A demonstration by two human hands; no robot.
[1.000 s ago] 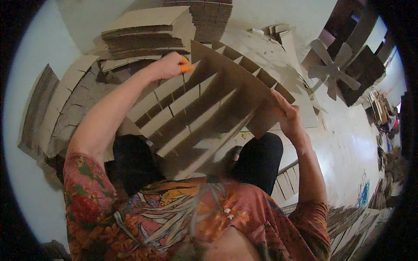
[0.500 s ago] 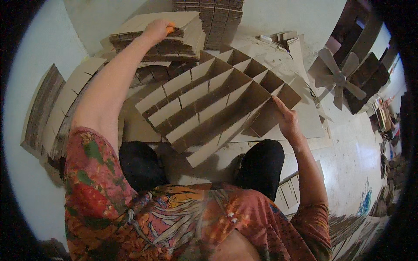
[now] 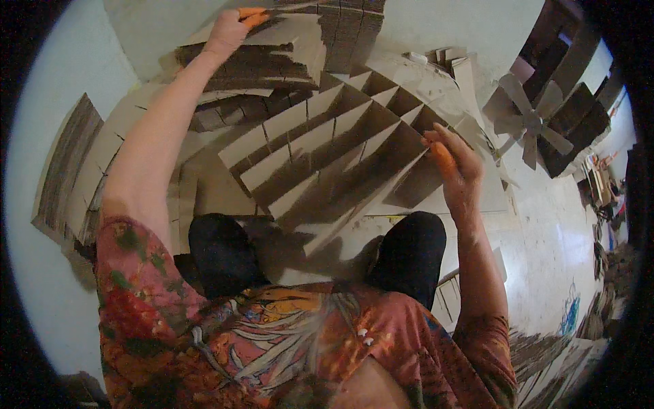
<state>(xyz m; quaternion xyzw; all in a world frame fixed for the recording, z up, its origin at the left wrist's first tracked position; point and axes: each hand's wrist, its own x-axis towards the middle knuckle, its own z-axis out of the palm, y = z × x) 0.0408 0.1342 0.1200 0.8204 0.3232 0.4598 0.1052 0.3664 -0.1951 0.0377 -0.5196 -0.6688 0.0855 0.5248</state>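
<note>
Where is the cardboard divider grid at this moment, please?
In the head view, the cardboard divider grid is near the centre, just beyond the dark-clad knees, with the right hand at its right side.

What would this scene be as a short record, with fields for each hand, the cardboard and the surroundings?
Left hand: the left hand is over the cardboard stack, seemingly pinching a thin sheet's edge; blurred
Right hand: the right hand grips the near right part of the divider grid
Divider grid: brown cardboard, crossed panels forming open cells, slots along several edges; tilted
Finger wear: orange covers on both hands
Clothing: floral top, dark trousers
Surroundings: pale-bladed fan at right
</note>
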